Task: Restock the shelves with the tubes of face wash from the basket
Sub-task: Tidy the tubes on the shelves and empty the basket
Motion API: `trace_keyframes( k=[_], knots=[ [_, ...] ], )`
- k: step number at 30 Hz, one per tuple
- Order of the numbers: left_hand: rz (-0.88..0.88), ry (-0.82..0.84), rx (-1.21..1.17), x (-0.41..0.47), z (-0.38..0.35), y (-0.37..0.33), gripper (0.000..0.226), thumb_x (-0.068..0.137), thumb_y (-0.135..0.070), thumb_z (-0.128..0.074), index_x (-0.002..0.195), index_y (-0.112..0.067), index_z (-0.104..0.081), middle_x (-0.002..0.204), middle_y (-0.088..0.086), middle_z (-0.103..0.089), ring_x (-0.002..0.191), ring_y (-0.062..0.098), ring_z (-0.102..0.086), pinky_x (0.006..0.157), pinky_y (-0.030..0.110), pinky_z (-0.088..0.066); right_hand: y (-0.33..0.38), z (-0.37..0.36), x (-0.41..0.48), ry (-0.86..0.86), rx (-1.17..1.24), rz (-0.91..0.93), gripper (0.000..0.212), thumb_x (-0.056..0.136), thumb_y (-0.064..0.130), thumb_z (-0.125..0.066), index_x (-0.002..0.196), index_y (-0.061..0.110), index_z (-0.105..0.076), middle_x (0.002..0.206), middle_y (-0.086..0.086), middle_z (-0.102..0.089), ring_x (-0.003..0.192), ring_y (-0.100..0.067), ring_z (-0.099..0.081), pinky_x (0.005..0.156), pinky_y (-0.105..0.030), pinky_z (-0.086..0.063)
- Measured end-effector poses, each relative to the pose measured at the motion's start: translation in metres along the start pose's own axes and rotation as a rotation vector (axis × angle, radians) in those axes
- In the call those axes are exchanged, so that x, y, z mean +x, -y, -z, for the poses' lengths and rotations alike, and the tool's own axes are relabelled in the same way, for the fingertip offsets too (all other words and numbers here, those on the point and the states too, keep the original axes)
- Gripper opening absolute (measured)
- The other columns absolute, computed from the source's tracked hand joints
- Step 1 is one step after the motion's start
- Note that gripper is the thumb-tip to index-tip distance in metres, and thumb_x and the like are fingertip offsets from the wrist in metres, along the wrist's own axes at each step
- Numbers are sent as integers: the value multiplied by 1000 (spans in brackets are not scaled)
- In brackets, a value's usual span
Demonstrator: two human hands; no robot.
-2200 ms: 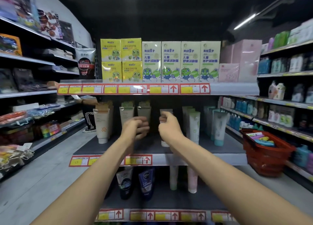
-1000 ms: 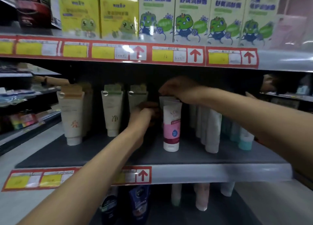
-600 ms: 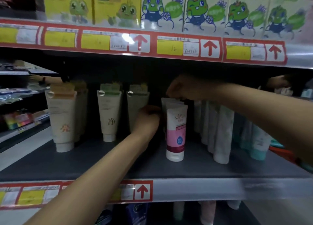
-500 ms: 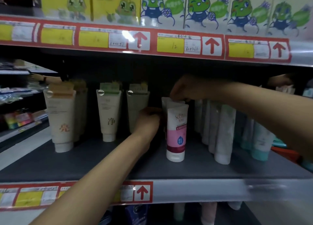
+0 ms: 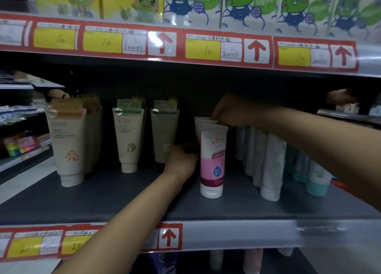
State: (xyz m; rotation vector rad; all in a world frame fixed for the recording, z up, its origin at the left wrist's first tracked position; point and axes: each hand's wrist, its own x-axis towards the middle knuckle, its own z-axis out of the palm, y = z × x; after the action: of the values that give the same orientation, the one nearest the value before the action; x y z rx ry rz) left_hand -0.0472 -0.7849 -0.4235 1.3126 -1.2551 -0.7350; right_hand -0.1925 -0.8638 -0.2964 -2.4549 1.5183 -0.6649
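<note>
The grey middle shelf [image 5: 103,201] fills most of my view. Frog-printed boxes [image 5: 191,3] stand on the shelf above, and a red-and-yellow price strip [image 5: 206,49] runs along its edge. On the grey shelf, beige tubes [image 5: 68,146] stand cap-down at the left and white tubes [image 5: 270,170] at the right. Between them is a short row of face wash, with the pink-and-white front tube [image 5: 212,162] upright on its cap. The two hands are apart. The right hand [image 5: 228,111] reaches in from the right and pinches the crimped top of the rear tube [image 5: 203,121], just behind the front one. The left hand [image 5: 181,162] is curled against the row's left side with its fingertips hidden, so I cannot tell whether it grips.
</note>
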Motion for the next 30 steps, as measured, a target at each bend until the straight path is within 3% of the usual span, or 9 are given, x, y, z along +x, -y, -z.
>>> trace_keyframes(
  k=[4,9,11,14,17,22,24,26,30],
  knots=[
    [-5,28,81,3,2,8,17,101,-7,-65,101,-23,-68,95,-2,-69,89,12,-66,80,26,-53,0,-4,-3,-39,-44,55,15,96,9,-67,100,4,-81,105,-16,-77,99,-29,-73,90,-50,-61],
    [-23,22,164,9,1,11,25,98,-4,-68,83,-25,-66,93,3,-71,92,19,-69,88,35,-59,6,-3,-5,-22,-95,65,17,97,6,-65,105,-1,-78,109,-20,-75,103,-34,-72,91,-53,-60],
    [-24,21,176,11,0,12,23,97,-6,-70,86,-26,-67,98,5,-74,99,23,-72,93,40,-61,7,-1,-5,-7,-123,48,18,97,7,-66,107,-4,-76,112,-22,-74,106,-37,-71,92,-54,-59],
    [-10,26,150,14,-1,14,15,96,-6,-73,104,-19,-72,111,9,-76,101,22,-72,92,38,-61,7,0,-4,8,-141,52,18,99,7,-65,110,-1,-76,112,-19,-73,105,-33,-70,93,-50,-59],
    [-4,26,147,17,0,17,20,95,-6,-73,115,-11,-72,111,8,-75,101,21,-71,88,34,-59,6,-1,-4,19,-144,53,18,99,6,-64,111,-1,-76,113,-18,-73,105,-31,-70,94,-49,-59],
    [-5,23,150,17,0,17,20,96,-7,-73,116,-12,-71,106,5,-72,99,20,-68,85,32,-56,9,0,-9,21,-131,42,21,101,6,-61,115,-2,-75,120,-19,-72,112,-32,-68,98,-48,-58],
    [-19,20,161,16,0,16,13,97,-9,-72,106,-16,-70,104,5,-72,98,20,-69,88,34,-57,13,2,-13,48,-151,49,24,102,5,-59,121,0,-73,126,-15,-70,115,-30,-67,100,-40,-56],
    [-34,20,178,14,0,15,9,97,-10,-73,102,-18,-71,102,5,-73,98,20,-70,91,35,-59,17,6,-18,45,-144,64,32,100,5,-64,131,4,-68,130,-12,-67,118,-27,-64,95,-32,-54],
    [-61,1,195,10,5,16,25,93,-13,-75,118,-10,-76,115,9,-78,106,22,-72,98,42,-60,20,11,-23,-13,-72,96,34,95,14,-74,128,11,-69,121,-5,-65,102,-18,-59,83,-29,-46]
  ],
)
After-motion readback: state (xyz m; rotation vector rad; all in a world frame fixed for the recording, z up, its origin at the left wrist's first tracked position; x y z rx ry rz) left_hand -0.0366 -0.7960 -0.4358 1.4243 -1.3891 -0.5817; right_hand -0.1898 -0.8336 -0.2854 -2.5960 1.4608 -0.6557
